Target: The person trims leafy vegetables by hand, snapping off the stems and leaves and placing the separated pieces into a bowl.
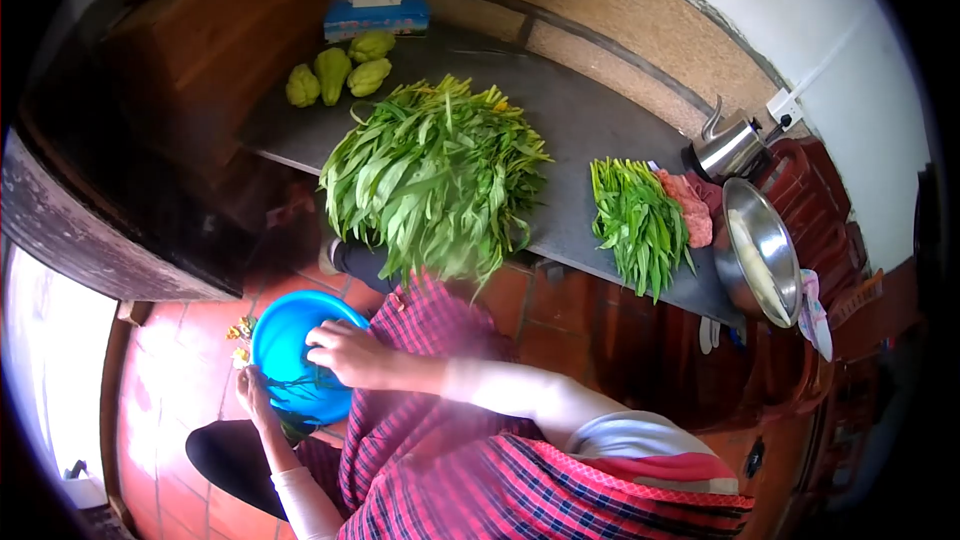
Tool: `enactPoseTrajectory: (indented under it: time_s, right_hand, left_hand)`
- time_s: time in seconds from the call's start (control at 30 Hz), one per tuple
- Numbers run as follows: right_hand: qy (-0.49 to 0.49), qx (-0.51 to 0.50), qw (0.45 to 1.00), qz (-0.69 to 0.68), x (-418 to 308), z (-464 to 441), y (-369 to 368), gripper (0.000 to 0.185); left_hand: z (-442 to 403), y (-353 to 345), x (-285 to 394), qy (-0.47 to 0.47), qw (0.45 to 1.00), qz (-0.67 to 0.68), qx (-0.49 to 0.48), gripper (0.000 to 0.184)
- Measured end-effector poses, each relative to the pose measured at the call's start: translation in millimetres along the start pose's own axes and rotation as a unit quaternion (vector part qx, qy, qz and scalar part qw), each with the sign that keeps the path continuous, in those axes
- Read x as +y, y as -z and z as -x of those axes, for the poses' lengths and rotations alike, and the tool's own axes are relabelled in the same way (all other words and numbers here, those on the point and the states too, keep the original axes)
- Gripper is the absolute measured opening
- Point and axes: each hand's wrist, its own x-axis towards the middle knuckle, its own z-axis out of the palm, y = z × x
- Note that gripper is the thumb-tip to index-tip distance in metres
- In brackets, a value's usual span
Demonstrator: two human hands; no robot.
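Note:
A blue plastic basin (290, 325) rests low by my lap, with some thin dark green leaves (300, 384) inside its near part. Over the basin's right side is my right hand (345, 352), its fingers curled together; whatever they pinch is too small to name. My left hand (254, 390) is at the basin's left rim, fingers bent around something hidden, close to the leaves. On the dark counter (570, 160) lies a large heap of leafy greens (430, 175), and a smaller bundle of greens (640, 220) lies to its right.
Several green chayotes (333, 74) and a blue tissue box (376, 18) sit at the counter's back left. On the right are a metal kettle (728, 145), a pink cloth (686, 205) and a steel bowl (738, 265) holding a long pale item. Yellowish scraps (240, 330) lie beside the basin.

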Motion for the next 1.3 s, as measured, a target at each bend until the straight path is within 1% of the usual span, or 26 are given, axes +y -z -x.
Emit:
enactPoseTrajectory:
  time_s: [0.03, 0.1, 0.13, 0.17, 0.2, 0.23, 0.3, 0.33, 0.4, 0.43, 0.5, 0.53, 0.57, 0.6, 0.67, 0.73, 0.77, 0.8, 0.87, 0.93, 0.97, 1.0, 1.07, 1.1, 1.2, 1.3]
  right_hand:
    - [0.043, 0.09, 0.995, -0.007, -20, -2, 48, 0.013]
    - [0.041, 0.231, 0.967, 0.096, -50, 5, 153, 0.014]
    - [0.051, 0.266, 0.941, 0.202, -32, 18, 187, 0.013]
    - [0.018, 0.322, 0.922, 0.215, -17, 31, 221, 0.013]
    - [-0.024, 0.368, 0.889, 0.27, 3, 40, 249, 0.007]
    - [-0.102, 0.363, 0.864, 0.335, 28, 52, 274, 0.005]
    - [-0.164, 0.327, 0.833, 0.415, 91, 76, 309, 0.007]
    - [-0.195, 0.311, 0.819, 0.44, 114, 83, 317, 0.007]
    - [-0.216, 0.263, 0.828, 0.447, 137, 88, 322, 0.007]
    - [-0.225, 0.238, 0.831, 0.449, 143, 90, 324, 0.007]
    - [-0.227, 0.245, 0.841, 0.425, 149, 91, 331, 0.005]
    - [-0.227, 0.248, 0.846, 0.413, 148, 90, 333, 0.005]
    - [-0.186, 0.279, 0.86, 0.385, 144, 91, 339, 0.005]
    - [-0.18, 0.293, 0.863, 0.371, 128, 89, 347, 0.006]
    - [-0.204, 0.343, 0.885, 0.239, 120, 95, 365, 0.006]
    - [-0.219, 0.382, 0.882, 0.17, 109, 100, 388, 0.008]
    - [-0.209, 0.418, 0.878, 0.101, 113, 103, 398, 0.009]
    - [-0.192, 0.439, 0.876, 0.065, 88, 94, 402, 0.008]
    - [-0.216, 0.406, 0.885, 0.079, 64, 89, 409, 0.009]
    - [-0.185, 0.349, 0.912, 0.112, 43, 81, 403, 0.009]
    - [-0.207, 0.308, 0.92, 0.125, 27, 75, 397, 0.01]
    - [-0.184, 0.3, 0.93, 0.108, 22, 70, 386, 0.009]
    - [-0.169, 0.265, 0.94, 0.135, 3, 59, 367, 0.01]
    - [-0.169, 0.256, 0.941, 0.139, -5, 55, 358, 0.011]
    - [-0.137, 0.24, 0.955, 0.111, -11, 47, 332, 0.011]
    - [-0.112, 0.21, 0.967, 0.093, -18, 38, 308, 0.012]
  left_hand:
    - [0, -1, -4, -0.057, 0.997, -0.04, -0.016, 0.025]
    - [4, -5, 17, 0.065, 0.996, 0.035, -0.051, 0.026]
    - [2, -6, 14, 0.048, 0.997, 0.024, -0.062, 0.026]
    - [1, -7, 8, 0.032, 0.997, 0.013, -0.073, 0.026]
    - [1, -8, 4, 0.016, 0.996, 0.003, -0.083, 0.026]
    - [5, -15, 16, 0.0, 0.996, -0.003, -0.091, 0.026]
    - [19, -33, 54, -0.031, 0.994, -0.016, -0.105, 0.026]
    - [20, -38, 57, -0.019, 0.992, -0.004, -0.123, 0.026]
    - [21, -45, 62, 0.004, 0.988, 0.019, -0.155, 0.026]
    - [25, -49, 68, 0.008, 0.988, 0.021, -0.153, 0.026]
    - [31, -52, 76, -0.001, 0.986, 0.014, -0.165, 0.025]
    - [34, -52, 83, -0.001, 0.985, 0.005, -0.174, 0.025]
    - [38, -50, 87, 0.006, 0.985, 0.007, -0.17, 0.025]
    - [42, -49, 90, 0.013, 0.986, 0.009, -0.167, 0.025]
    - [48, -48, 95, 0.021, 0.986, 0.013, -0.166, 0.024]
    - [51, -50, 99, 0.018, 0.986, 0.017, -0.168, 0.024]
    - [52, -51, 102, 0.018, 0.984, 0.012, -0.175, 0.023]
    - [52, -53, 105, 0.017, 0.983, 0.008, -0.181, 0.023]
    - [53, -58, 118, 0.01, 0.981, 0.012, -0.195, 0.022]
    - [61, -67, 144, -0.001, 0.978, 0.025, -0.207, 0.021]
    - [66, -71, 157, 0.001, 0.978, 0.025, -0.207, 0.019]
    - [71, -74, 166, -0.024, 0.982, -0.019, -0.188, 0.016]
    - [82, -80, 182, -0.079, 0.979, -0.027, -0.184, 0.014]
    - [88, -81, 194, -0.079, 0.98, -0.028, -0.181, 0.008]
    - [106, -82, 234, -0.195, 0.963, -0.05, -0.18, 0.007]
    - [118, -92, 272, -0.258, 0.941, -0.036, -0.215, 0.009]
